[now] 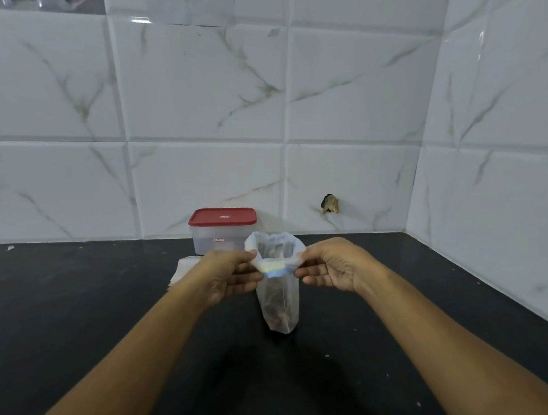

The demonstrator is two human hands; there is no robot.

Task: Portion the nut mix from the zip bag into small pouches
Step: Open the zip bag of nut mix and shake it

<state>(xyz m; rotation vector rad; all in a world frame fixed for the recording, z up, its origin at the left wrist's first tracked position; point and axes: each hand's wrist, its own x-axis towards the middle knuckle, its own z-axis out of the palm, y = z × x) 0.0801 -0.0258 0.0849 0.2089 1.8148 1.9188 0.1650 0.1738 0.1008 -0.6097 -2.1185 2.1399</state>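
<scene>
The zip bag is upright just in front of the red-lidded box and slightly to the right of it, over the dark counter. I cannot tell whether its bottom rests on the counter or hangs just above it. The left hand pinches the bag's top edge on one side and the right hand pinches the other, both grasping the rim by thumb and fingertips. The mouth is spread open between them. The nut mix shows as a brown mass in the lower part of the bag, well below the rim. This looks like the opening step, early in the task, since no filled pouch is in view. To do it well, pull the two sides apart evenly and only as far as the seal needs, because a sudden tug on thin plastic could jolt nuts out or tear the seam. Holding the bag vertical with the weight low should prevent spilling. A flat pale stack lies in front of the box on its left side, partly hidden by the left hand. These are probably the pouches. One hand will likely have to release the rim to fetch one, so first stand the bag somewhere it cannot tip over.
</scene>
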